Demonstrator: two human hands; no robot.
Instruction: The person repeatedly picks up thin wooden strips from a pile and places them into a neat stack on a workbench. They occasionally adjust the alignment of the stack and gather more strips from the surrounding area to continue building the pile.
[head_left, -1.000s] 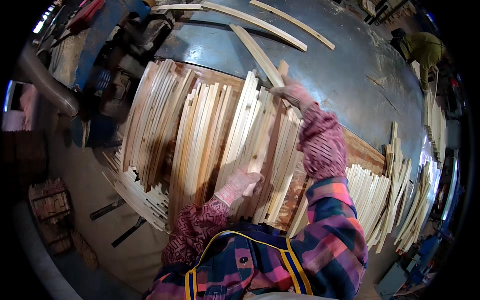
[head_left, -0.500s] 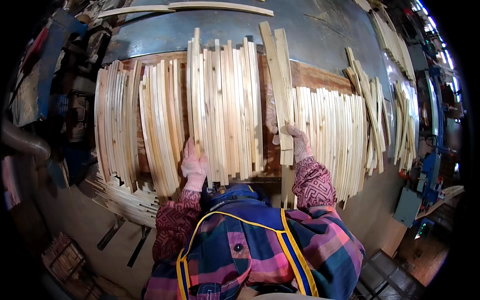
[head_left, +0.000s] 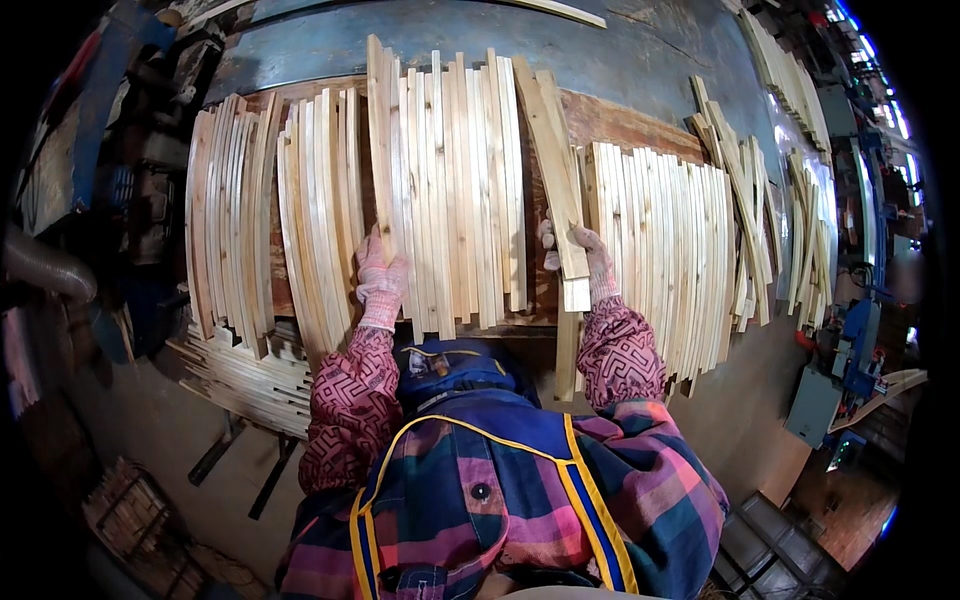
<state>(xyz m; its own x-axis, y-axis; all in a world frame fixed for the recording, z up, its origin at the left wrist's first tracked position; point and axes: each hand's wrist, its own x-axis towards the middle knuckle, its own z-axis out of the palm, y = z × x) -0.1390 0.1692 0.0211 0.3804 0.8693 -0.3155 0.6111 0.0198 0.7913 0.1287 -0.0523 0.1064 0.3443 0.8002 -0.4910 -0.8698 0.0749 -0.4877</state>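
Observation:
My left hand (head_left: 380,288), in a pinkish knit glove, pinches the near end of a pale wooden strip (head_left: 379,140) at the left edge of the middle row. This strip leans slightly left beside the upright strips (head_left: 460,190) of that row. To the right, my right hand (head_left: 600,268), gloved alike, grips the near ends of two longer wooden strips (head_left: 552,150), which overlap and slant away to the far left. Their near ends stick out below my fingers. Part of my right fingers is hidden behind the wood.
Rows of similar strips lie left (head_left: 232,220) and right (head_left: 660,250) on a brown board (head_left: 630,125) upon a blue-grey table (head_left: 330,45). Crossed strips (head_left: 740,200) lie farther right. More strips (head_left: 250,375) are stacked low at the left, and a ribbed hose (head_left: 50,265) runs beyond.
The left hand's strip has swung leftward at its far end and shows a broader face. The right hand's two strips now lie closer together. The view has shifted slightly.

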